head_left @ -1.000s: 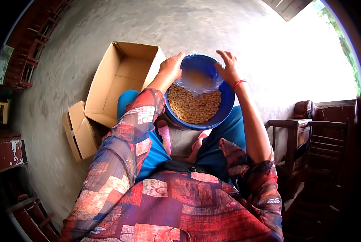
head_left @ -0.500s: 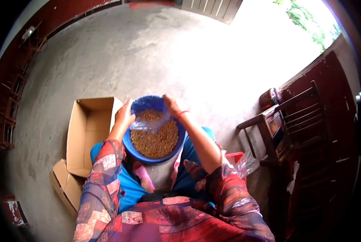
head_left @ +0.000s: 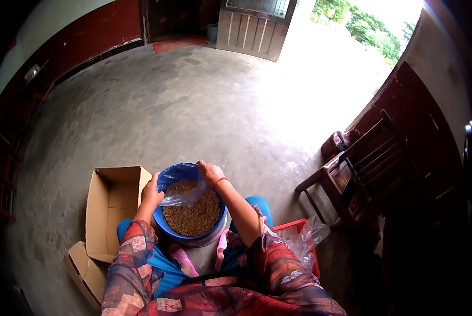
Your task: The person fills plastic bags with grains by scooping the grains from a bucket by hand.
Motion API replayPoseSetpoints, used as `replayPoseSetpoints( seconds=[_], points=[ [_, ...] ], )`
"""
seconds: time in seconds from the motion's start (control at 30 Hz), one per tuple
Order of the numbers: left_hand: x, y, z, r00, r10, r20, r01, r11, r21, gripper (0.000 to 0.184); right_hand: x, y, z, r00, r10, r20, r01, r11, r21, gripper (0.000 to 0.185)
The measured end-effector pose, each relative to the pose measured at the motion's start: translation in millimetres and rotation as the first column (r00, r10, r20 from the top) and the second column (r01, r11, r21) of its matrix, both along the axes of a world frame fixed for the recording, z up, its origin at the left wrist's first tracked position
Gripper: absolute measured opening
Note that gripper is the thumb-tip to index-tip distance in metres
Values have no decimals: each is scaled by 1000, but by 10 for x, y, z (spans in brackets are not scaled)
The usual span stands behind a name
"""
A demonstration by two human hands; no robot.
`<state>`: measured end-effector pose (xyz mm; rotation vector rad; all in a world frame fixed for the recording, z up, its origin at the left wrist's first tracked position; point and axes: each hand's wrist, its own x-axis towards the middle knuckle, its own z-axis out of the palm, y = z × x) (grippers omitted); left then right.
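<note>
A blue basin (head_left: 215, 231) stands between my knees, holding many small brown pieces (head_left: 191, 218), like nuts or beans, whose kind I cannot make out. Across the basin's far half stretches a clear plastic bag (head_left: 180, 199). My left hand (head_left: 151, 193), at the basin's left rim, is closed on one side of the bag. At the far right rim my right hand (head_left: 210, 173), with a red band on the wrist, is closed on the other side. The fingertips are partly hidden, so whether they also touch the rim is unclear.
An open cardboard box (head_left: 112, 213) is at the left of the basin, its flap (head_left: 86, 266) folded out. On the right are a red tray (head_left: 294, 226) with clear plastic (head_left: 307, 242) over it and a wooden chair (head_left: 346, 179). Bright light enters through the doorway beyond.
The view has tilted up, so basin, box and hands appear lower and more of the door shows. Both hands stay at the basin's far side with the plastic bag between them.
</note>
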<state>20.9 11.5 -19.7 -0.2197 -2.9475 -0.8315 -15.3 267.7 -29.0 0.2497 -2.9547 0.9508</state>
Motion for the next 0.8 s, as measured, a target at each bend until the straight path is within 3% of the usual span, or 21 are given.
replayPoseSetpoints(
  seconds=[0.13, 0.43, 0.5, 0.57, 0.63, 0.67, 0.8],
  points=[
    [7, -14, -7, 999, -17, -29, 17, 1000, 18, 64, 4, -23, 41, 998, -9, 56, 8, 999, 32, 22],
    [35, 23, 121, 986, -102, -133, 117, 988, 105, 58, 83, -2, 177, 1000, 6, -11, -6, 1000, 19, 19],
    [28, 12, 107, 998, -62, -30, 65, 992, 106, 61, 46, 4, 47, 998, -12, -61, 13, 1000, 12, 17],
    [50, 24, 157, 998, -60, -8, 61, 989, 138, 61, 32, 27, 111, 999, 15, 29, -16, 998, 56, 17],
    [80, 38, 163, 998, -47, -48, 52, 992, 115, 56, 5, 39, 56, 1000, 16, 8, -17, 998, 55, 29],
    [75, 42, 166, 999, -30, -21, 31, 995, 97, 54, 58, 40, 111, 997, 39, -62, -37, 999, 34, 26],
    [26, 16, 88, 1000, 0, -2, 0, 998, 60, 53, 18, 49, 86, 998, 63, -22, -62, 997, 41, 31]
  ],
)
